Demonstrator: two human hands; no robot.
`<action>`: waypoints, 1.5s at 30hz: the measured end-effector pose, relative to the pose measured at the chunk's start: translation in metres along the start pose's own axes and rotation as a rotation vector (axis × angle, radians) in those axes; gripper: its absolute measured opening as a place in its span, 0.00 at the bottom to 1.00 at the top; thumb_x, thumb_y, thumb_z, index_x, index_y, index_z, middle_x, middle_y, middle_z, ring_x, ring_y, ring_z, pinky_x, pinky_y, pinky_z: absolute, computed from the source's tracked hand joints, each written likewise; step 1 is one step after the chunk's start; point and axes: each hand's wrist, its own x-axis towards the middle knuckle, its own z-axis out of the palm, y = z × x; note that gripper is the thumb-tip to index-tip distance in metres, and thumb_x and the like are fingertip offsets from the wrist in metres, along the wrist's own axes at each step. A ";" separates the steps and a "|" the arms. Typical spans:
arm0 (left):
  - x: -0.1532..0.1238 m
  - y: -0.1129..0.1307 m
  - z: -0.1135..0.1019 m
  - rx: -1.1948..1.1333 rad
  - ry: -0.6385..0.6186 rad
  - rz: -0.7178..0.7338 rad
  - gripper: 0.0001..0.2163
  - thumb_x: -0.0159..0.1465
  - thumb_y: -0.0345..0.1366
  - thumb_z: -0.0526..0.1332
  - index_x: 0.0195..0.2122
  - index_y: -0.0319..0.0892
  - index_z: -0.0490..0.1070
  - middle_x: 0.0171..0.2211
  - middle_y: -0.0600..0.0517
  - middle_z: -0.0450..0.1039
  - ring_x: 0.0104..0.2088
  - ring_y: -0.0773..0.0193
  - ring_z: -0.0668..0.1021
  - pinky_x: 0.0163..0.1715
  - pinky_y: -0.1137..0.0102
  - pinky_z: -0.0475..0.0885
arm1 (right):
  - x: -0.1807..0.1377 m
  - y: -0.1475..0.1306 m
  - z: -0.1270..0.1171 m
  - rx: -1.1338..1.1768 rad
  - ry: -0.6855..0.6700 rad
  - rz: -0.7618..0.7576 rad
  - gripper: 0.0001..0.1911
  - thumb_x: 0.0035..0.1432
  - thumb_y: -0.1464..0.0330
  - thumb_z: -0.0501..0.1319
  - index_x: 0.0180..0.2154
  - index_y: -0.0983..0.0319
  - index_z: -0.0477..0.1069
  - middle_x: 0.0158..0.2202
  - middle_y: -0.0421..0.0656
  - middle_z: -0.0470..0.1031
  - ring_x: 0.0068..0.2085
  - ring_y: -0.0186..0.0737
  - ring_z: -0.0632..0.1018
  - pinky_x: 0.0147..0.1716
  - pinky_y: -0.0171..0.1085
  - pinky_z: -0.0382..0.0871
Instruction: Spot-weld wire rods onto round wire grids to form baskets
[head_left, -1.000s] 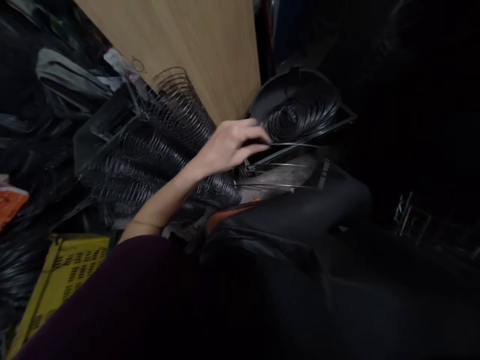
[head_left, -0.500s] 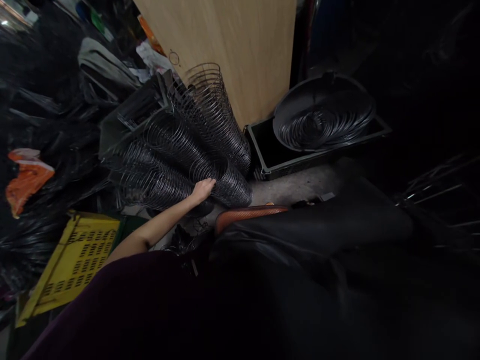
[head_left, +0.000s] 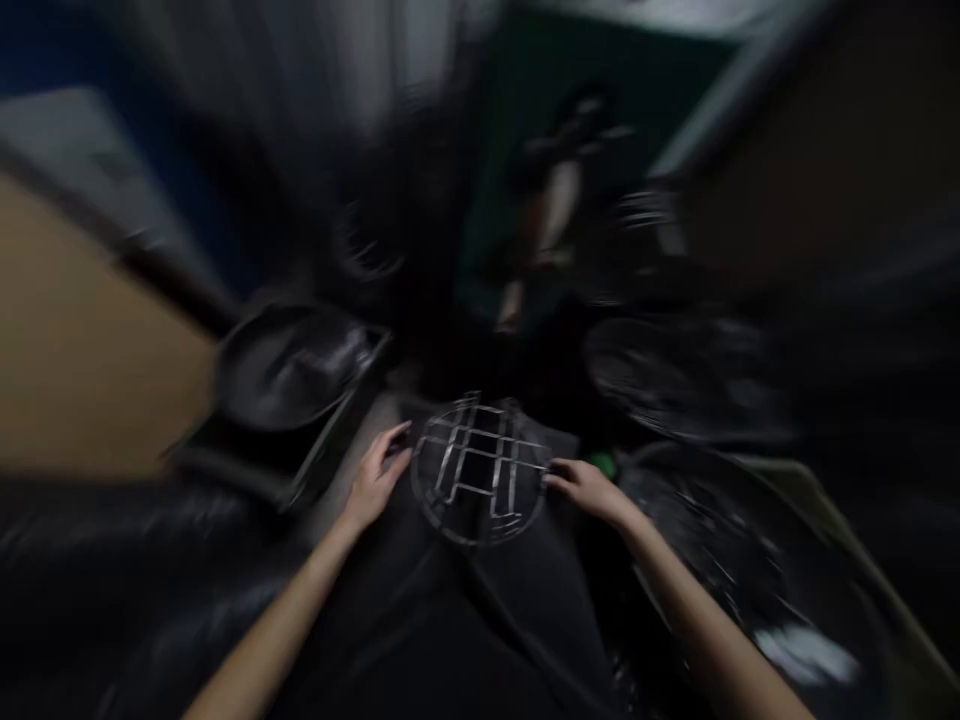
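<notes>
Three dark, round containers (head_left: 259, 385) ring the person in dim, blurred surroundings: one over a dark crate (head_left: 330, 425) at left, two at right. A tan board (head_left: 90, 370) stands at far left; a green panel (head_left: 615, 70) shows at the back. Dark cloth (head_left: 525, 585) covers the lap, and a round wire rack (head_left: 486, 455) is over it, between the hands; whether it rests there, I cannot tell. Both forearms (head_left: 277, 620) reach forward. The left hand (head_left: 373, 478) is just beside the rack's left edge, its grip apart, fingers curved; the right hand (head_left: 589, 487) has its grip clamped on the right rim.
</notes>
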 end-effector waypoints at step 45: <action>0.069 0.072 0.046 0.265 -0.006 0.156 0.15 0.68 0.36 0.56 0.54 0.44 0.73 0.44 0.48 0.80 0.43 0.59 0.81 0.47 0.66 0.74 | 0.012 -0.019 -0.007 -0.023 0.725 0.171 0.18 0.63 0.66 0.53 0.49 0.58 0.77 0.37 0.47 0.71 0.34 0.40 0.73 0.36 0.41 0.71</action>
